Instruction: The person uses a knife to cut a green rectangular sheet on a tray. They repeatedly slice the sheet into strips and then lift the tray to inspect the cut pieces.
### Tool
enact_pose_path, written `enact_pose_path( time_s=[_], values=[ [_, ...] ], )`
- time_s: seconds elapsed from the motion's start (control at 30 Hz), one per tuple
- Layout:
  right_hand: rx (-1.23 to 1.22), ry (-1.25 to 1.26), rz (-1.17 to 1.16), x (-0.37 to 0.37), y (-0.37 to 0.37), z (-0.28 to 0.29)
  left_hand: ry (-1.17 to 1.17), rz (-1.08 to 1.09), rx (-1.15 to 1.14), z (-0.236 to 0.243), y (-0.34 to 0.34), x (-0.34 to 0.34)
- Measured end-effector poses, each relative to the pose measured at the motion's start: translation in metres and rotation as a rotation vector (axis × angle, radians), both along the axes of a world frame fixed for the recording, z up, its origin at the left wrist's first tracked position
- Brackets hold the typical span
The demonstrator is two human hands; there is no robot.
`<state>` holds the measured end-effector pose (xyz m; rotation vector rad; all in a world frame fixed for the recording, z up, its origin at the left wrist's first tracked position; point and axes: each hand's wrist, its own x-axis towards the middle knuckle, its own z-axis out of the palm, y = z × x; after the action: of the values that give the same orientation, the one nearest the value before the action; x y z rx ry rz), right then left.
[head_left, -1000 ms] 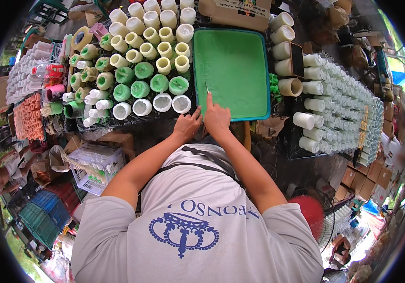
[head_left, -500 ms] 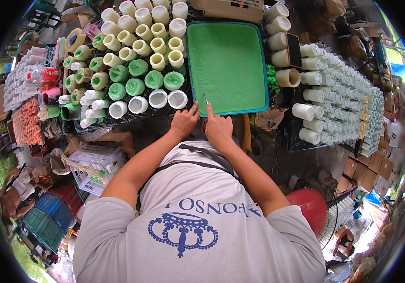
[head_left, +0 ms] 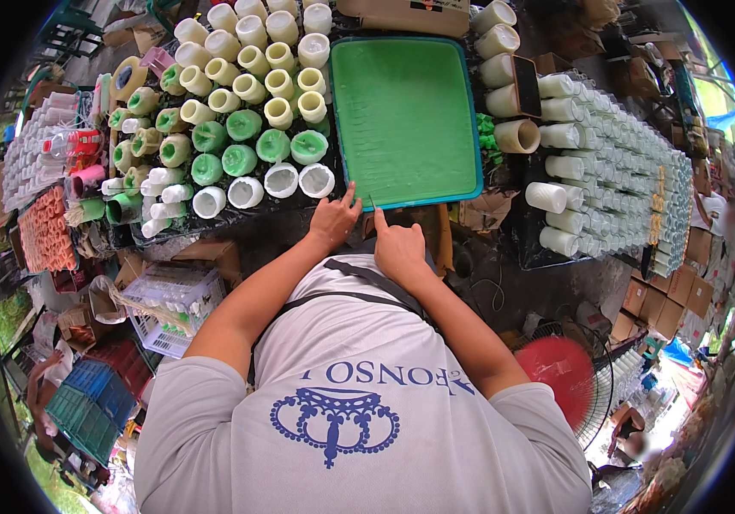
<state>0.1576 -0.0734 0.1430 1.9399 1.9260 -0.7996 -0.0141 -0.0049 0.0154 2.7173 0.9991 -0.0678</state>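
A shallow rounded-square tray with a teal rim (head_left: 479,154) is filled with a smooth green layer (head_left: 406,111). At its near-left corner my left hand (head_left: 333,214) rests fingertips against the rim, fingers apart. My right hand (head_left: 395,244) is closed on a thin metal blade (head_left: 371,200), index finger pointing along it, at the tray's near edge; the handle is hidden in the hand. Left of the tray stand white cups (head_left: 317,180), green-filled cups (head_left: 239,159) and cream cylinders (head_left: 280,84) in rows.
Rows of white cylinders (head_left: 564,195) cover a surface at the right, beside a dark phone-like slab (head_left: 526,86). A white crate (head_left: 166,317), stacked boxes (head_left: 667,304) and a red-centred fan (head_left: 556,368) stand lower down. Other people (head_left: 629,428) are at the edges of view.
My right hand has drawn the blade toward me, from further in on the green layer to the tray's near edge. My left hand stays at the corner. The view has shifted slightly.
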Motion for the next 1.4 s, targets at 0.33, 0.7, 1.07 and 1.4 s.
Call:
enact_pose_path(
  time_s=[0.33,0.7,1.07,1.4],
  values=[
    [-0.106,-0.012,0.050,0.008,0.024,0.015,-0.013,-0.022,0.014,-0.005,0.001,-0.003],
    [-0.146,-0.007,0.060,0.012,0.026,0.015,0.001,-0.048,-0.057,-0.013,0.004,-0.003],
    [0.059,0.014,0.022,0.026,0.054,0.064,-0.049,-0.048,-0.067,-0.019,0.006,-0.006],
    [0.441,-0.074,-0.126,0.021,0.159,-0.043,-0.099,-0.039,-0.106,-0.017,0.008,-0.009]
  ],
)
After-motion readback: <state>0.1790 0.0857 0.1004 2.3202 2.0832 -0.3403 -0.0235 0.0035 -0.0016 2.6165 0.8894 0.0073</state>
